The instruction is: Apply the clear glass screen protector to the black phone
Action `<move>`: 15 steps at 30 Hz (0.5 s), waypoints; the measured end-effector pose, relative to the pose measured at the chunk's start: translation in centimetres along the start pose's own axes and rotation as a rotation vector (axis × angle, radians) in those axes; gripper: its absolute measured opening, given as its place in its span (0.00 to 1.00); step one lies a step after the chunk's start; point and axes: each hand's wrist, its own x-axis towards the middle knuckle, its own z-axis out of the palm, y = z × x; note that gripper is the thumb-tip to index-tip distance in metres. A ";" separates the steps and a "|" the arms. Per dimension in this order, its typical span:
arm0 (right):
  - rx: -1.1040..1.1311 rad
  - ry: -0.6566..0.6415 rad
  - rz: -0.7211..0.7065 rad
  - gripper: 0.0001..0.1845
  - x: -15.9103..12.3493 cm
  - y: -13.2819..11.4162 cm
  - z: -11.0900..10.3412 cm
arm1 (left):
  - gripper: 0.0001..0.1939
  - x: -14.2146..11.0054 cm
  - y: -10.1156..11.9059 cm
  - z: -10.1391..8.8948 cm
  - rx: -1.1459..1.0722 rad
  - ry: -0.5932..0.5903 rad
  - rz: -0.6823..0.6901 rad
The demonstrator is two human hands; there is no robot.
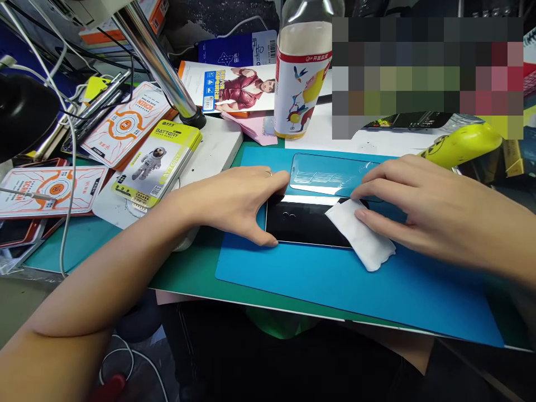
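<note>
A phone (307, 222) with a black glossy screen lies flat on the blue mat (288, 273). My left hand (240, 204) grips the phone's left end, thumb on the near edge and fingers at the far edge. My right hand (412, 204) pinches a folded white wipe (368, 240) over the phone's right end. The wipe covers part of the screen and hangs over the near edge onto the mat. Just behind the phone lies a clear screen protector (330, 174), its right end partly hidden by my right fingers.
A drink bottle (302, 84) stands behind the mat. At the left are a yellow battery box (157, 162), white and orange boxes (52, 190), a chrome lamp post (154, 61) and a dangling white cable (72, 184). A yellow-green object (464, 142) lies at the right.
</note>
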 end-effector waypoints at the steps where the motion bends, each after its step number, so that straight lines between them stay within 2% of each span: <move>1: 0.008 -0.001 0.006 0.14 0.0 0.1 0.1 | 0.30 0.0 0.0 0.0 0.001 0.000 0.001; 7: -0.005 0.023 0.037 0.15 -0.1 0.0 0.0 | 0.29 -0.1 0.1 0.0 0.006 0.001 -0.018; 10: -0.010 0.191 0.158 0.14 -0.3 -0.6 -0.3 | 0.30 0.0 0.1 0.0 0.006 0.000 -0.020; 13: 0.008 0.388 0.343 0.12 -0.5 -1.4 -0.4 | 0.29 0.0 0.1 0.1 0.003 0.008 -0.011; 15: 0.033 0.466 0.441 0.11 -0.6 -1.8 -0.3 | 0.29 0.0 0.1 0.1 0.003 0.013 -0.006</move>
